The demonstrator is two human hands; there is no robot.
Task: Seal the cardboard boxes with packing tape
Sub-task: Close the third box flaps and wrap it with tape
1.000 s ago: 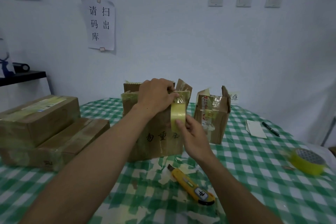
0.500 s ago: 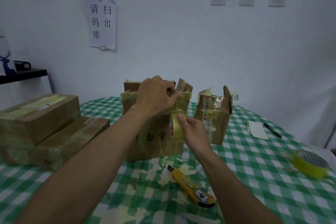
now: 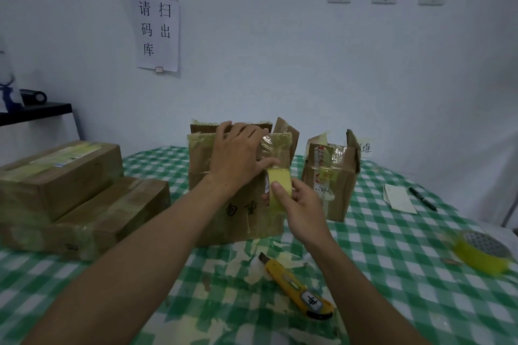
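A tall brown cardboard box (image 3: pixel 224 221) with black characters on its front stands at the table's middle. My left hand (image 3: pixel 238 154) lies flat on its upper front, fingers straight over the top edge, thumb pressing a clear tape strip (image 3: pixel 276 148) against the box. My right hand (image 3: pixel 300 202) grips a yellow tape roll (image 3: pixel 277 190) held against the box front, just below the left thumb. A smaller box (image 3: pixel 330 179) with open flaps stands to the right.
A yellow utility knife (image 3: pixel 297 288) lies on the green checked tablecloth (image 3: pixel 392 260) in front of the box. Two taped boxes (image 3: pixel 61 190) are stacked at left. Another tape roll (image 3: pixel 482 252), a white card (image 3: pixel 399 199) and a black pen (image 3: pixel 423 199) lie at right.
My right hand has drawn the tape roll down the box front. My left hand's fingers have straightened and spread flat over the box top.
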